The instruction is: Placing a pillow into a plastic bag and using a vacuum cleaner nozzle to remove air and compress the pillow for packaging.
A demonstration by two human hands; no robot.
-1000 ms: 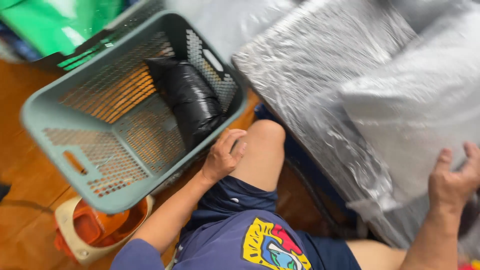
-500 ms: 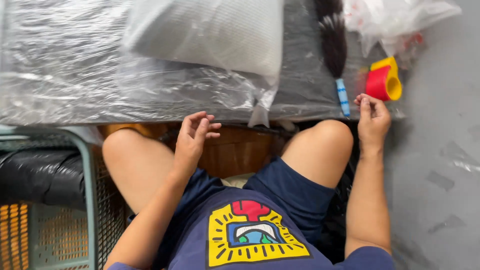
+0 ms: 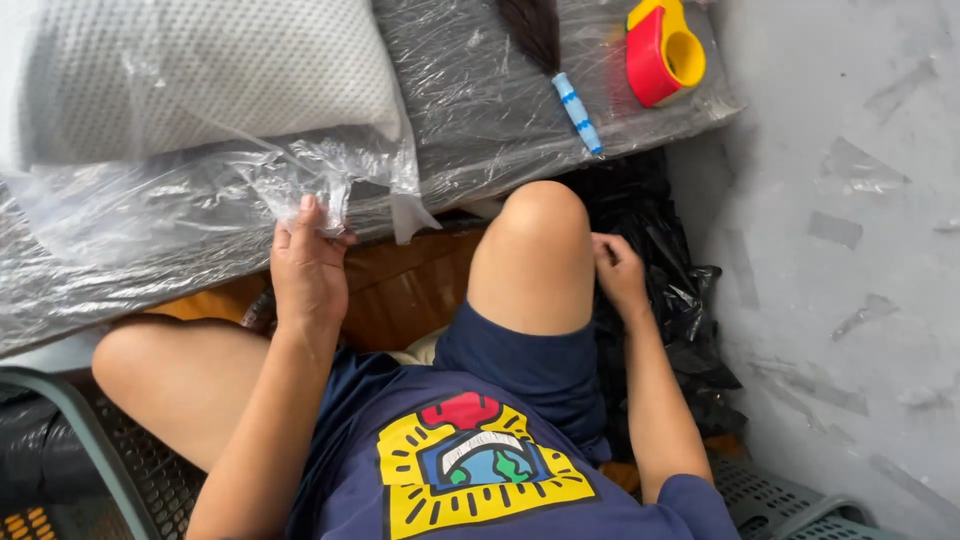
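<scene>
The person sits with both knees raised, seen from above. The left arm reaches forward from the lower left, forearm nearly straight, wrist level. The left hand [image 3: 308, 268] lies back up at the edge of the wrapped table, its fingers [image 3: 305, 215] curled forward and closed on the crinkled clear plastic bag [image 3: 250, 190], pinching a fold of it near the bag's open end. That bag holds a white mesh-textured cushion [image 3: 200, 75], which lies on the film-covered tabletop [image 3: 470, 120] at upper left.

The right arm runs down beside the right knee [image 3: 535, 240], elbow bent, forearm angled up toward the knee. The right hand [image 3: 618, 272] sits just behind the knee, against a heap of black plastic sheeting [image 3: 670, 290] on the floor. Its fingers are bent inward and partly hidden by the knee; whether they grip the black plastic I cannot tell.

Further back on the tabletop lie a dark brush with a blue-and-white handle [image 3: 560, 60] and a red-and-yellow tape dispenser [image 3: 660, 45]. 1 grey-green basket [image 3: 60, 400] stands at lower left.
</scene>
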